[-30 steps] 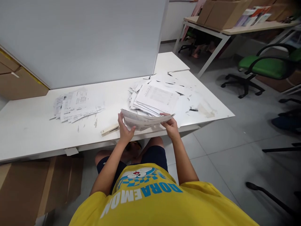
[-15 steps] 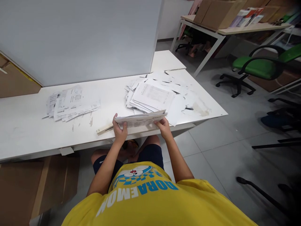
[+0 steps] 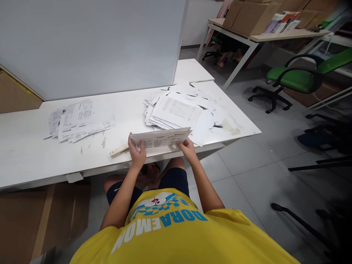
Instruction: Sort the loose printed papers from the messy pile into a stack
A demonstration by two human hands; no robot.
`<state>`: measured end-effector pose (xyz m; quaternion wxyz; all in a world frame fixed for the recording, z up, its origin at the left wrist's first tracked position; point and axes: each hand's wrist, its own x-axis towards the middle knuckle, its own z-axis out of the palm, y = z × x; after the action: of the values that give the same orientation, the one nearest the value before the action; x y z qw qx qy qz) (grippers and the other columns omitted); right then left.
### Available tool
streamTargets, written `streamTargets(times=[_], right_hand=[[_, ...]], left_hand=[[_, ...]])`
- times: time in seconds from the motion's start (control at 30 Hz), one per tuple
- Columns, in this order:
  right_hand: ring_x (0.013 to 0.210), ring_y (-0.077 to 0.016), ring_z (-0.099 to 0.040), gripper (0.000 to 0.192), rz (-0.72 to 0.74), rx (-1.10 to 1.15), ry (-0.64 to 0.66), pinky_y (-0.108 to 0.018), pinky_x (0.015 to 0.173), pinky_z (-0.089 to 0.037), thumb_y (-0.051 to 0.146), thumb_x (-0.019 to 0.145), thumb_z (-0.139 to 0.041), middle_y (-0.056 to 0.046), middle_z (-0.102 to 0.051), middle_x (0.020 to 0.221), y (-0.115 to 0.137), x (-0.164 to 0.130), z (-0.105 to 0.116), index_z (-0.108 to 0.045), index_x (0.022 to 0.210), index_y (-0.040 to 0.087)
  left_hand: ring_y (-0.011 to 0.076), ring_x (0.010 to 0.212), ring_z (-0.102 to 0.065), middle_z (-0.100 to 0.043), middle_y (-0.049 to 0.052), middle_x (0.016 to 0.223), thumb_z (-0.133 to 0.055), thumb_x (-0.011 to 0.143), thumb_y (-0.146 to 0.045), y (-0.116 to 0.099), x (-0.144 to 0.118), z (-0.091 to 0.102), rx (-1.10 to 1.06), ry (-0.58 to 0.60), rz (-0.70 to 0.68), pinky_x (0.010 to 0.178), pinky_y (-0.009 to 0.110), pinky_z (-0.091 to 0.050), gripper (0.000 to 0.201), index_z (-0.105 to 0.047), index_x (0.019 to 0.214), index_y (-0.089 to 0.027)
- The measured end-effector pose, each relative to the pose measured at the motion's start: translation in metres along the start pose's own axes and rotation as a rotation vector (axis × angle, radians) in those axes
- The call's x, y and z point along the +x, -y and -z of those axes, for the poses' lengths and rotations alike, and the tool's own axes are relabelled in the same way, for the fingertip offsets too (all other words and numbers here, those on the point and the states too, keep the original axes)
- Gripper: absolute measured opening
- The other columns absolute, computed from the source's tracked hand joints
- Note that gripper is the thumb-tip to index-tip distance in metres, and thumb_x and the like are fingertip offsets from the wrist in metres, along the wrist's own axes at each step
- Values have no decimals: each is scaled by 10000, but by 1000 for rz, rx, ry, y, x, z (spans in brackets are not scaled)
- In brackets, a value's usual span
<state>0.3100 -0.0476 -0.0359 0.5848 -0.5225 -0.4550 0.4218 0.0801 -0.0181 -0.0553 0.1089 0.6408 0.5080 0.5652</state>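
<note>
The person is sitting at the near edge of a white desk [image 3: 35, 161] and holding a sheaf of printed papers [image 3: 161, 138] in both hands, just above the desk's front edge. The left hand [image 3: 137, 152] is gripping the sheaf's left end, its grip clamped on the paper with fingers curling over the near edge. The right hand [image 3: 188, 149] is holding the right end, its grip likewise closed on the sheets. The sheaf is lying nearly flat, its long side running from 9 o'clock to 3 o'clock.

At 12 o'clock from the sheaf, just beyond it, a loose heap of papers [image 3: 178, 110] is spreading across the desk, with more sheets fanning out toward 2 o'clock. Well apart at 10 o'clock, a second, smaller pile of papers [image 3: 78, 121] is lying on the desk. A thin pale strip [image 3: 118, 150] is resting on the desk at 9 o'clock, just beside the left hand.

A grey partition panel [image 3: 90, 44] is standing along the far side of the desk. Off at 2 o'clock, on the tiled floor, a green office chair [image 3: 297, 79] is standing, with another table [image 3: 264, 36] carrying cardboard boxes behind it.
</note>
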Motion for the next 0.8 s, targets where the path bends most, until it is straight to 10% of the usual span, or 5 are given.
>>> streamTargets(times=[0.3, 0.8], right_hand=[[873, -288, -655, 388, -170, -131, 244, -383, 748, -517, 512, 713, -687, -59, -731, 890, 21, -6, 16, -709, 908, 178], [807, -258, -657, 355, -311, -158, 289, -346, 714, -513, 440, 659, -684, -48, -733, 869, 19, 5, -11, -707, 884, 167]], left_hand=[[288, 1015, -544, -641, 118, 919, -431, 943, -395, -30, 30, 50, 408, 80, -44, 945, 463, -431, 413, -616, 1238, -174], [388, 1435, -252, -591, 176, 1292, -371, 947, -469, 16, 55, 79, 669, 244, 44, 1141, 601, -207, 491, -627, 1208, -142]])
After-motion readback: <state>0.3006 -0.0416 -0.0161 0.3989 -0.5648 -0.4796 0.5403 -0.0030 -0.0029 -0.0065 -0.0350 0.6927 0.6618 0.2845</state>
